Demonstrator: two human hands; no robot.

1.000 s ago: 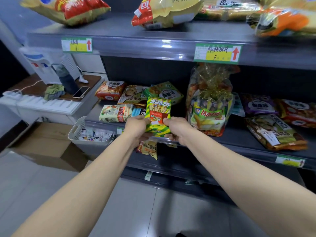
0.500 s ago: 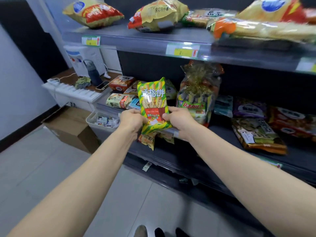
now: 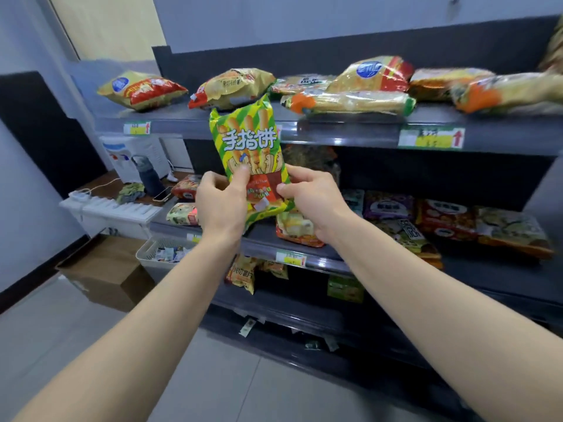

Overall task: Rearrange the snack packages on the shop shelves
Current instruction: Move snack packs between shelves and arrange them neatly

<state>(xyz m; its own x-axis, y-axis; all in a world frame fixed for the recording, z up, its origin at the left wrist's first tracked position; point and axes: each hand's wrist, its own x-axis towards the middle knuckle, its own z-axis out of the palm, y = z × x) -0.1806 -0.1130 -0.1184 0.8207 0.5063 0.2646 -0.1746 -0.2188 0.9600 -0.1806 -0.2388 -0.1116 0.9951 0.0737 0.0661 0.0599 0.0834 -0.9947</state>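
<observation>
Transfer step: left hand (image 3: 221, 205) and right hand (image 3: 307, 199) both grip green packet (image 3: 253, 159), upright, off the shelves, before top shelf (image 3: 350, 129); next likely needs a free spot there.

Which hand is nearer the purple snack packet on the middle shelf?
The right hand: it grips the striped packet at its right edge, left of the purple packet. The left hand grips the opposite edge, farther left.

Even, cool indoor light puts glare along the front of the top shelf (image 3: 350, 132), packets (image 3: 502, 92) at its right end smear with blur, and straight lines bow near the edges.
</observation>
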